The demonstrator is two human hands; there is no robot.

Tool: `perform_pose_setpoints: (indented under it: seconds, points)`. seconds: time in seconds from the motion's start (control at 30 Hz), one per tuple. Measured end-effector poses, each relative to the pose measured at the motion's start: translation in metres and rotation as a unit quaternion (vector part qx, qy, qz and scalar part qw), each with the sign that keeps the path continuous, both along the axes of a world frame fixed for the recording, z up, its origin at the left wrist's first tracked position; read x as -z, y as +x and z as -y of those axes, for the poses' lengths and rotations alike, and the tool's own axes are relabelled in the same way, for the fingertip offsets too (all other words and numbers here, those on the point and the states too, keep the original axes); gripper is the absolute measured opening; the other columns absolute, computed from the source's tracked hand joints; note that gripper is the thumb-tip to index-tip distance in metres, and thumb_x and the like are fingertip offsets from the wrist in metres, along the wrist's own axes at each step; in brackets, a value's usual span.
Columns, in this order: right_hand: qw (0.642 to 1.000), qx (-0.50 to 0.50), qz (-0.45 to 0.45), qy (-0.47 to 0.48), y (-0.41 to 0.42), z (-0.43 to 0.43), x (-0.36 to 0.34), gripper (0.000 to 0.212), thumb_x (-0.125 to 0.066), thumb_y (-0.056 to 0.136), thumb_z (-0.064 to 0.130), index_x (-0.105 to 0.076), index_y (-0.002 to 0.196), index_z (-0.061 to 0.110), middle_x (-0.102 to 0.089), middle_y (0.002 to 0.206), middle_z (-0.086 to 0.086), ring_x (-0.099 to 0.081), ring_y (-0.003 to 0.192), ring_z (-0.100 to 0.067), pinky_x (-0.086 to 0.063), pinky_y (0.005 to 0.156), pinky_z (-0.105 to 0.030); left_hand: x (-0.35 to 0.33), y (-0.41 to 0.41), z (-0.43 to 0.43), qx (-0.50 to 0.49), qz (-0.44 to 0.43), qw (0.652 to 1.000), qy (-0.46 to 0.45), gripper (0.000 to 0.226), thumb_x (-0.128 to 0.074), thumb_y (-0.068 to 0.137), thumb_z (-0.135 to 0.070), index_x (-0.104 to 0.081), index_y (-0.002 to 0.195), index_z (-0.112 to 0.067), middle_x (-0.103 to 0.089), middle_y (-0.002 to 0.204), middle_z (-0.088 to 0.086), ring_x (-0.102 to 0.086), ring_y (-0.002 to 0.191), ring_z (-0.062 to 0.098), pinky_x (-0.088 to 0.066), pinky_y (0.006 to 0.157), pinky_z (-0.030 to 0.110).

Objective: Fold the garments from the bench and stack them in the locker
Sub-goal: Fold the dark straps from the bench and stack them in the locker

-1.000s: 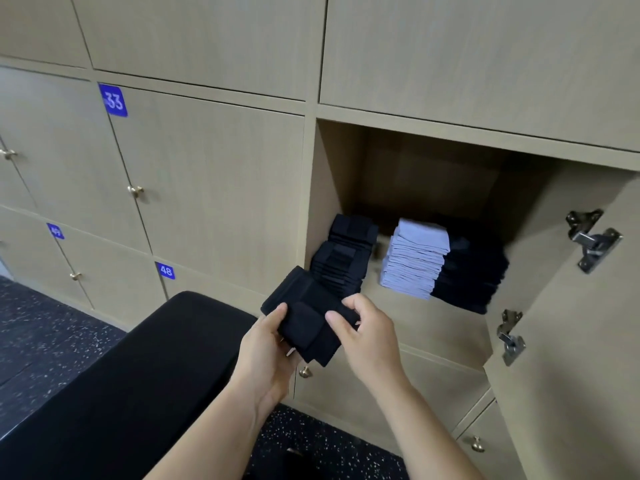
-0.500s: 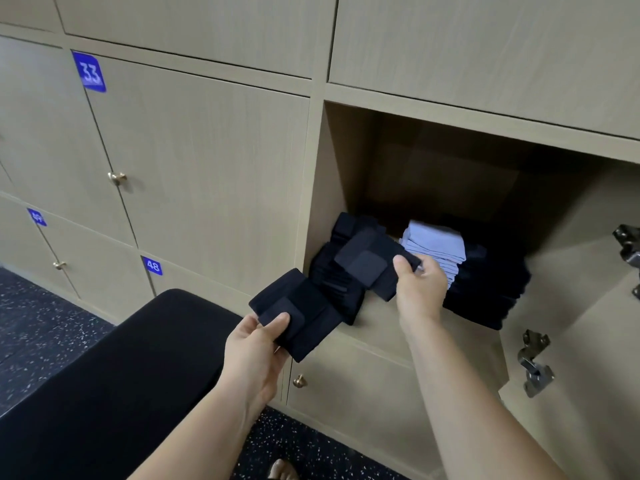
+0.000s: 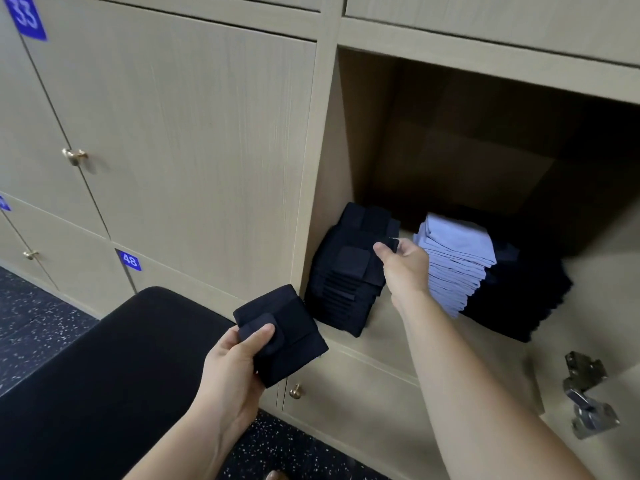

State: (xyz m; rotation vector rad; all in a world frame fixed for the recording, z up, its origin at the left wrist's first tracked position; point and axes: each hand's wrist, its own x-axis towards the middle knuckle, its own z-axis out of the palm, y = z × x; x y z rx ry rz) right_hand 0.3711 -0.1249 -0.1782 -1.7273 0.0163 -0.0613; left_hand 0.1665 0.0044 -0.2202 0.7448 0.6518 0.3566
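My left hand [image 3: 235, 365]: bare, short thumbnail.
My right hand [image 3: 407, 268]: bare, short thumbnail.
My left forearm [image 3: 194, 438]: bare to the 7 o'clock edge.
My right forearm [image 3: 460, 382]: bare to the 5 o'clock edge.
My foot [image 3: 273, 475]: sliver at 6 o'clock, footwear unclear.

right hand [image 3: 405, 268] pinches top black garment [image 3: 349, 261] on black stack [image 3: 343, 299] by left wall of open locker [image 3: 363, 133] | left hand [image 3: 235, 362] grips folded black garment [image 3: 294, 337] just outside locker | light-blue stack [image 3: 453, 265] mid-locker

Counted at least three stacks inside the open locker [image 3: 363, 133]: two black stacks [image 3: 343, 299] [image 3: 519, 296], one light blue stack [image 3: 457, 258] between them. Two hands [image 3: 235, 368] [image 3: 405, 268] were out front of it, one folded black piece [image 3: 294, 341] [image 3: 349, 263] each. Outside the locker: three brass knobs [image 3: 74, 156] [image 3: 30, 254] [image 3: 295, 391], three blue number tags [image 3: 26, 15] [image 3: 130, 260] [image 3: 2, 203], one hinge [image 3: 585, 396], one bench [image 3: 104, 375].
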Motion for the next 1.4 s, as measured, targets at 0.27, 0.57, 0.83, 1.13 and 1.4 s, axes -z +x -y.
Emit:
perform_pose_setpoints:
  seconds: [0.27, 0.57, 0.83, 1.13, 1.4]
  points:
    - [0.958, 0.093, 0.021, -0.269, 0.003, -0.003, 0.017, 0.023, -0.066, 0.085, 0.041, -0.061, 0.096, 0.021, -0.064, 0.088, 0.001, -0.061, 0.083, -0.023, -0.035, 0.059, -0.027, 0.010, -0.001, -0.001, 0.031, 0.004, 0.999, -0.010, 0.037, -0.062, 0.081, 0.008, -0.063, 0.115, -0.007, -0.072, 0.109, 0.016, -0.069, 0.086, 0.028, -0.056, 0.055, 0.030]
    - [0.955, 0.096, 0.028, -0.279, -0.007, 0.007, 0.006, 0.035, -0.064, 0.088, 0.042, -0.056, 0.117, 0.024, -0.057, 0.116, -0.001, -0.058, 0.091, -0.020, -0.040, 0.070, -0.030, -0.002, -0.009, 0.000, 0.053, 0.026, 0.998, 0.017, 0.049, -0.069, 0.063, 0.003, -0.066, 0.112, -0.006, -0.073, 0.105, 0.016, -0.072, 0.082, 0.023, -0.058, 0.059, 0.029]
    - [0.967, 0.051, 0.053, -0.245, -0.060, 0.035, -0.024, 0.033, -0.060, 0.090, 0.035, -0.055, 0.119, 0.022, -0.060, 0.117, 0.003, -0.057, 0.092, -0.015, -0.041, 0.077, -0.029, -0.030, -0.030, 0.014, 0.080, 0.009, 0.996, 0.040, 0.031, -0.064, 0.080, 0.010, -0.066, 0.109, -0.001, -0.073, 0.099, 0.017, -0.071, 0.081, 0.025, -0.058, 0.060, 0.030]
    - [0.929, -0.296, -0.012, -0.222, -0.159, 0.049, -0.031, 0.046, -0.068, 0.084, 0.028, -0.058, 0.128, 0.022, -0.063, 0.123, 0.008, -0.058, 0.112, -0.006, -0.046, 0.096, -0.025, -0.059, -0.053, 0.037, 0.210, -0.043, 0.968, 0.134, 0.039, -0.064, 0.079, 0.013, -0.060, 0.117, 0.005, -0.070, 0.106, 0.026, -0.066, 0.099, 0.043, -0.050, 0.089, 0.051]
    - [0.969, -0.140, -0.011, -0.205, -0.162, 0.072, -0.027, 0.017, -0.064, 0.079, 0.012, -0.056, 0.065, 0.014, -0.058, 0.061, 0.001, -0.053, 0.060, -0.020, -0.043, 0.059, -0.031, -0.059, -0.043, 0.050, 0.138, -0.078, 0.984, 0.084, 0.027, -0.067, 0.084, 0.008, -0.060, 0.110, 0.012, -0.069, 0.105, 0.028, -0.071, 0.086, 0.031, -0.060, 0.068, 0.033]
